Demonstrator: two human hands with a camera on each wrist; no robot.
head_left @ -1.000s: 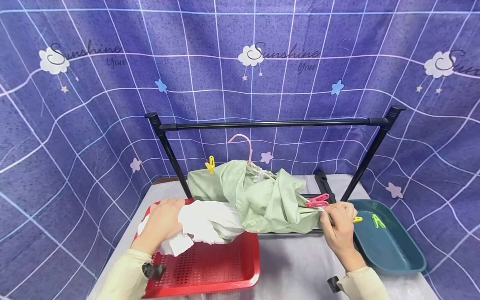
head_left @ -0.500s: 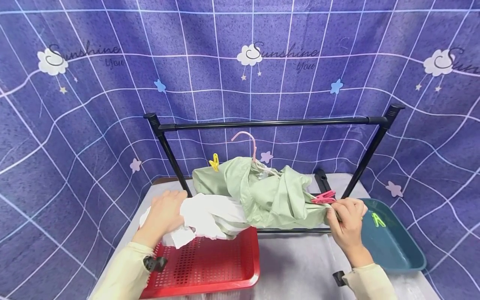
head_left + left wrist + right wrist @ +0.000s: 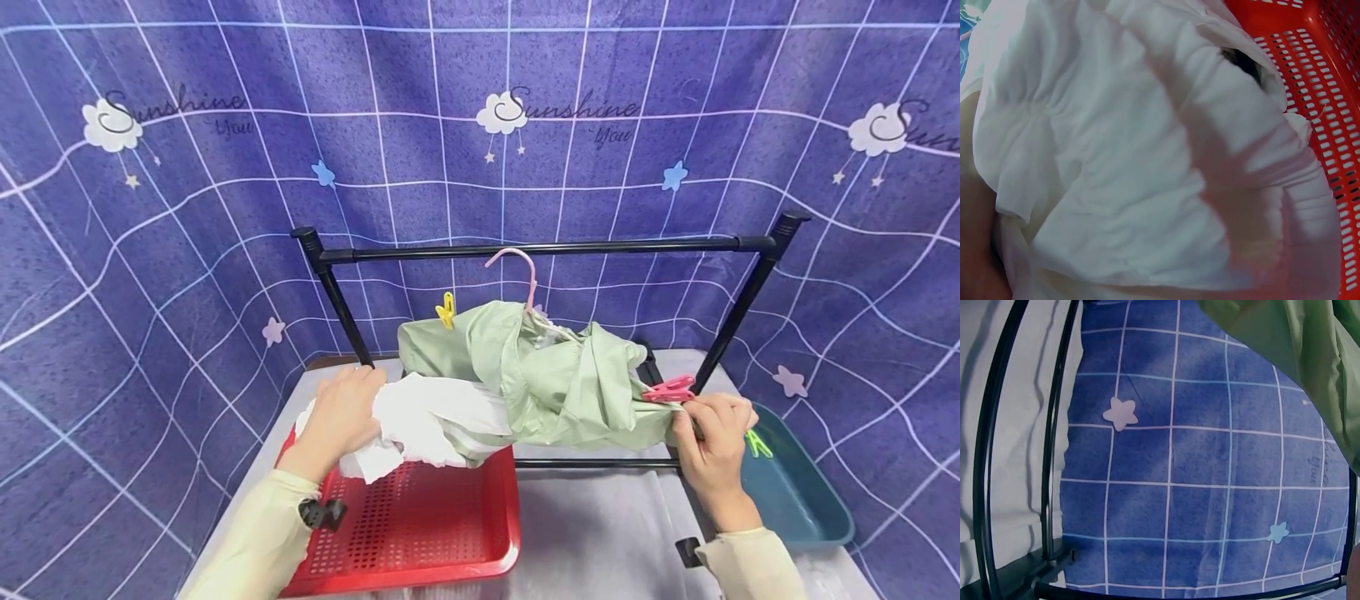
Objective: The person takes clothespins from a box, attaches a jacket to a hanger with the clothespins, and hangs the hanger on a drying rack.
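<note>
A crumpled light green garment [image 3: 555,387] hangs in the air on a pink hanger [image 3: 533,283], whose hook shows in front of the rack's top bar, apart or touching I cannot tell. My left hand [image 3: 341,421] grips white cloth [image 3: 431,421] that meets the green fabric; its fingertips are hidden. That white cloth fills most of the left wrist view. With my right hand [image 3: 716,437] I pinch the garment's right end, beside a pink clothespin [image 3: 671,389]. A yellow clothespin [image 3: 447,311] is clipped at the upper left of the green fabric.
The black rack [image 3: 585,247] stands behind the garment. Below my left hand lies a red perforated basket [image 3: 513,533]. At the right, a dark teal tray [image 3: 806,500] holds a lime green clothespin [image 3: 759,444], partly covered by my right hand. A blue patterned curtain [image 3: 420,125] hangs behind.
Both hands have moved right and slightly up, carrying the garment and hanger along. The hook has risen to the height of the top bar in the head view.
</note>
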